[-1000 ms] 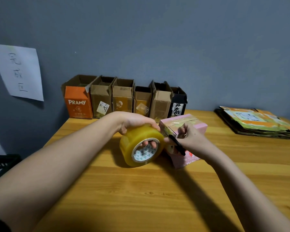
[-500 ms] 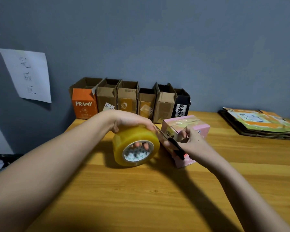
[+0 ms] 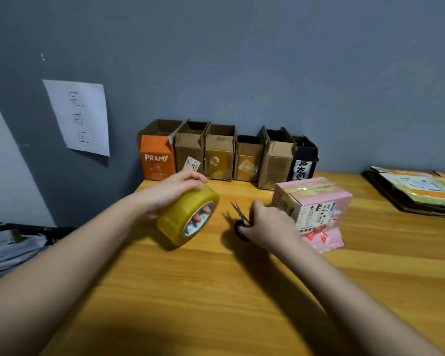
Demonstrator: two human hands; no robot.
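Wooden surface (image 3: 216,291), grey wall (image 3: 267,73) behind: my left grip (image 3: 172,191) clasps the tape roll (image 3: 180,222), fingers (image 3: 202,214) through its core to steady it, left of the taped pink box (image 3: 319,201); my right grip (image 3: 266,223) holds scissors (image 3: 239,214) between them, blades pointing far, safely clear, I reckon.

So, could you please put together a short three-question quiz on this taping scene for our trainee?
1. True or false: the left hand holds the tape roll with fingers through its core.
2. Which tool does the right hand hold? A scissors; B knife; C marker.
3. Fill in: the pink box stands on the wooden ____.
Key: 1 true; 2 A; 3 table.
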